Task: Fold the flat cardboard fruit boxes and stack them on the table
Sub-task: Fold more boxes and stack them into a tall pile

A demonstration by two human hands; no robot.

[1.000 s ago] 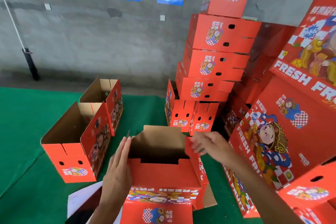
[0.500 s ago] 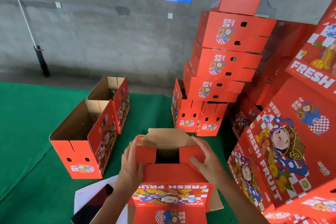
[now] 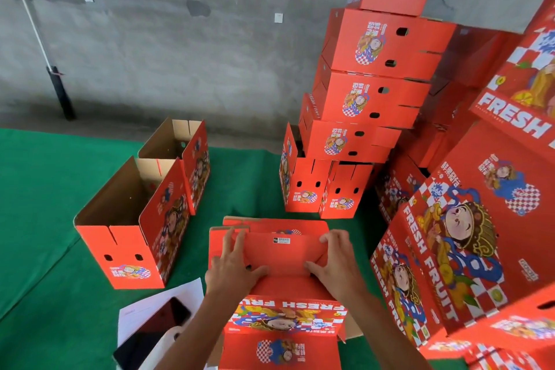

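A green-covered table (image 3: 45, 189) meets a grey concrete wall (image 3: 168, 63). Both hands, left hand (image 3: 232, 269) and right hand (image 3: 336, 264), fingers spread, press the box (image 3: 282, 255) flaps, open a second ago, now flat.

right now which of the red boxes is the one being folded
The box at the near table edge, with the left hand and right hand pressing its flaps. The two open boxes on the left sit untouched.

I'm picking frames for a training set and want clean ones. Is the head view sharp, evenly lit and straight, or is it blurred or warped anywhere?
Head view: light is soft and even, with no glare; the hands, left and right, on the box being folded look fairly sharp; the big printed boxes smear at the lower right edge; wide-angle bending tilts the box stack and the wall.
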